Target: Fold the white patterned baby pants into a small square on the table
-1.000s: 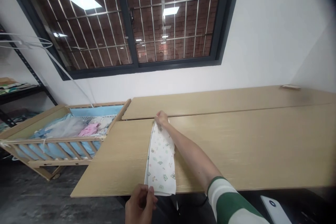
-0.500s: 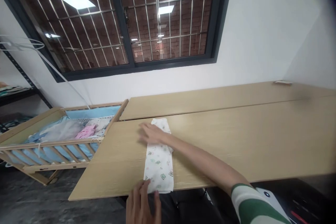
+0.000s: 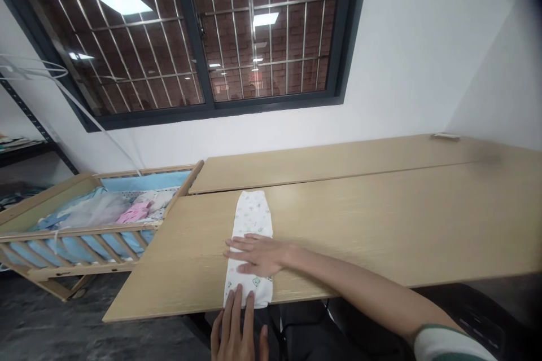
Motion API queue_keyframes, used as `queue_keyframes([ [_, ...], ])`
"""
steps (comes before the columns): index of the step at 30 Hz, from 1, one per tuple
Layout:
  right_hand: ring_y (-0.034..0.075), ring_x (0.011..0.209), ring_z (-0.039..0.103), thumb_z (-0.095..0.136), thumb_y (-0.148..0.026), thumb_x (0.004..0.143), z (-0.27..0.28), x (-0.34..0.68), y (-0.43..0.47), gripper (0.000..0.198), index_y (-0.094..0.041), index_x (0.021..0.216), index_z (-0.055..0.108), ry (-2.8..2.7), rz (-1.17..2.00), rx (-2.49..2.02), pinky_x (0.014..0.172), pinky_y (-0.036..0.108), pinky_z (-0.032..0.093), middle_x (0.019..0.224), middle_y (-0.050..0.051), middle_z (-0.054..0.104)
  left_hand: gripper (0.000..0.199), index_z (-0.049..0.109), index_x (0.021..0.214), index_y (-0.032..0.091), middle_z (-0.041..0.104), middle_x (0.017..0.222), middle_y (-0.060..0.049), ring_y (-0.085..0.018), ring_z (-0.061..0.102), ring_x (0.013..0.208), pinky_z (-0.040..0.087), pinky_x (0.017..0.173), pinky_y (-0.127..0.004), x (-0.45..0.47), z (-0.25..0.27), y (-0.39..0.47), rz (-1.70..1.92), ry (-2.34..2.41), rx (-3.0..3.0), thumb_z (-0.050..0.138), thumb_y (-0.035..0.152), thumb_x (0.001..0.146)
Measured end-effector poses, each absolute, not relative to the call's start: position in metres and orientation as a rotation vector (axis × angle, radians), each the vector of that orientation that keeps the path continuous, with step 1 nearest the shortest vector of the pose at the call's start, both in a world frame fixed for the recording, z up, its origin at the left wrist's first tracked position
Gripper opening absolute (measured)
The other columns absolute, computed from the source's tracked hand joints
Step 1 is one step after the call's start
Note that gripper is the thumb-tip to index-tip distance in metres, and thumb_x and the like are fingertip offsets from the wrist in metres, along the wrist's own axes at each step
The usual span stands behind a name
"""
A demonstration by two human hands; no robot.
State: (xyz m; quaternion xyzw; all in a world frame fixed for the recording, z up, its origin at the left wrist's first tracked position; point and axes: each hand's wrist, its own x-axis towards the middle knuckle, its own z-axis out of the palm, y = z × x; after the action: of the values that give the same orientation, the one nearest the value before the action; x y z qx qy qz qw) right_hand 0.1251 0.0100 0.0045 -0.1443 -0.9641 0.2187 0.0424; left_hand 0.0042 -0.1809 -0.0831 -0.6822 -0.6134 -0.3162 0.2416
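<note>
A white cloth [image 3: 253, 211] with small printed figures lies folded into a long narrow strip on the light wooden table [image 3: 359, 225]. Across its middle rests my right hand [image 3: 258, 255], palm down with the fingers stretched out to the left. My left hand [image 3: 237, 324] is at the cloth's near end by the table edge, fingers extended and their tips touching the fabric. Part of the strip is hidden beneath my right hand. Neither hand grips anything.
To the left stands a wooden crib [image 3: 80, 234] with blue lining, holding a pink cloth [image 3: 134, 212] and sheer white netting [image 3: 95, 210]. A barred window [image 3: 212, 28] is in the wall behind. A small flat white object [image 3: 444, 136] lies at the table's far right.
My right hand has moved from the cloth's far part toward me, onto its middle. My left hand has come slightly right, its fingertips now on the near end.
</note>
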Motion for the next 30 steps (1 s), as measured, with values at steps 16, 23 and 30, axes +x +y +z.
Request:
queue_keyframes([
  [16,0.026,0.152,0.017,0.038,-0.054,0.1,-0.018,0.123,0.169,0.065,-0.02,0.155,0.035,-2.743,0.449,-0.946,0.123,0.042,0.011,0.163,0.008,0.022,0.035,0.061,0.128,0.031,0.066,0.13,-0.005,-0.026,0.063,0.115,0.046,0.088,-0.042,0.003,-0.073,-0.181,-0.9,-1.764,-1.868,0.054,0.028,0.093],
  [23,0.025,0.149,0.025,0.042,-0.036,0.1,-0.001,0.143,0.174,0.055,-0.019,0.152,0.041,-2.717,0.323,-1.049,0.122,0.039,0.012,0.16,0.008,0.031,0.037,0.062,0.13,0.026,0.062,0.136,-0.007,-0.028,0.059,0.12,0.042,0.096,-0.044,0.027,-0.061,-0.167,-0.924,-1.721,-2.015,0.054,0.033,0.094],
  [30,0.032,0.122,0.055,0.051,-0.025,0.095,0.033,0.165,0.087,0.043,-0.012,0.136,0.056,-2.663,0.191,-0.948,0.106,0.045,0.038,0.134,0.019,0.058,0.03,0.062,0.126,0.028,0.068,0.125,-0.004,-0.022,0.063,0.111,0.045,0.093,-0.039,-0.001,-0.043,-0.152,-0.92,-1.52,-2.295,0.054,0.029,0.097],
])
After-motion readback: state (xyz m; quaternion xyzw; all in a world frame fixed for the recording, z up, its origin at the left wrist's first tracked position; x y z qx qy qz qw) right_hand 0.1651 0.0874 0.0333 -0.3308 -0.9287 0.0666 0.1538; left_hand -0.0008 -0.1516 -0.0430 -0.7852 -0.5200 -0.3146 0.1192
